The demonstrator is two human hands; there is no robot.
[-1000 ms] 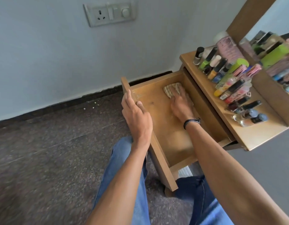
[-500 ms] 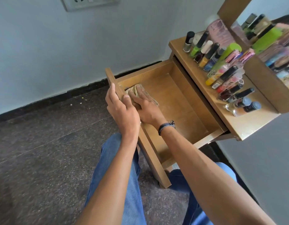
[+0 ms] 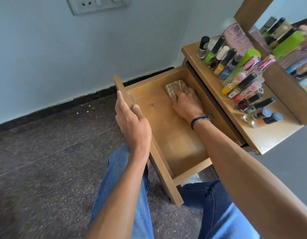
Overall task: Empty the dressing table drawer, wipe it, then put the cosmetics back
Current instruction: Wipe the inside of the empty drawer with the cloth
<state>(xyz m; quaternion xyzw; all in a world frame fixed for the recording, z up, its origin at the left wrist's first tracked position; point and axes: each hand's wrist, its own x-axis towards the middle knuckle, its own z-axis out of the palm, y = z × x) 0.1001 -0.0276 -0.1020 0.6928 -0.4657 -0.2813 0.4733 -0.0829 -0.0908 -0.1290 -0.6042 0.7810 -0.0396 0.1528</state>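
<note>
Wooden drawer (image 3: 168, 133) pulled well out of the table (image 3: 271, 138), bare wood floor showing. Left hand (image 3: 132, 125) gripping the drawer's front panel near its far end: thumb hooked over the top edge, fingers laid along the outer face. Right hand (image 3: 186, 100) down inside the drawer, palm down, fingers spread and fairly straight, pressing a folded tan checked cloth (image 3: 171, 87) flat on the drawer floor, toward the far end and nearer the table side. Black braided wristband (image 3: 200, 119) on the right wrist. Cosmetics (image 3: 239, 80) out of the drawer, crowded on the table top just beside it: nail polish bottles, a green tube, pink tubes, dark-capped bottles, some upright at the far end, most lying on their sides. Mirror (image 3: 287, 42) along the table's back edge, doubling the bottles. Blue jeans (image 3: 125, 183) below, knees either side of the drawer's near corner. Dark speckled stone floor (image 3: 45, 161), pale wall (image 3: 80, 49) with black skirting, white socket plate (image 3: 97, 4) at the top edge. Bottle labels too blurred to read.
</note>
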